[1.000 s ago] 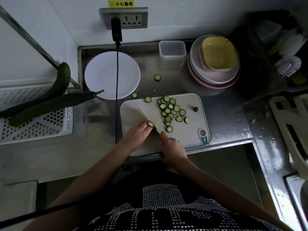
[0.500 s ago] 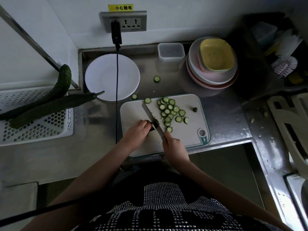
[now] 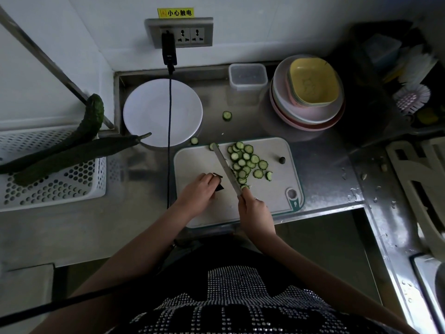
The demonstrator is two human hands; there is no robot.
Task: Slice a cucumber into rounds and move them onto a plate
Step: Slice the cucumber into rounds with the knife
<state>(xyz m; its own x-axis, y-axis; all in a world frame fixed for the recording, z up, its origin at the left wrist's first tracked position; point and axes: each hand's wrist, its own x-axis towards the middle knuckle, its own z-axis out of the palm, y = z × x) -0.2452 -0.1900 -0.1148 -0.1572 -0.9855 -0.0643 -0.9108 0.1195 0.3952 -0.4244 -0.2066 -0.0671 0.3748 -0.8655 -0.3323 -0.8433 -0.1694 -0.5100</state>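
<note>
On the white cutting board (image 3: 277, 186) lies a pile of several cucumber rounds (image 3: 246, 161). My right hand (image 3: 255, 209) grips the knife (image 3: 225, 166) by its handle, and the blade lies flat, pointing away along the left side of the pile. My left hand (image 3: 197, 192) holds the short dark cucumber end piece (image 3: 218, 182) on the board, left of the blade. Loose rounds lie off the board: one round (image 3: 227, 115) on the counter and another round (image 3: 194, 140) near the plate. The white plate (image 3: 149, 112) sits behind the board at left, with nothing on it.
Two whole cucumbers (image 3: 72, 150) lie across a white perforated basket (image 3: 53, 186) at left. A black cable (image 3: 169, 131) hangs from the wall socket (image 3: 179, 32) over the plate. A clear lidded box (image 3: 248, 77) and stacked bowls (image 3: 308, 92) stand at the back. A small dark stem tip (image 3: 282, 160) lies on the board.
The knife has lifted from the cut and turned flat, blade now lying beside the pile. My left hand has drawn back left with the end piece.
</note>
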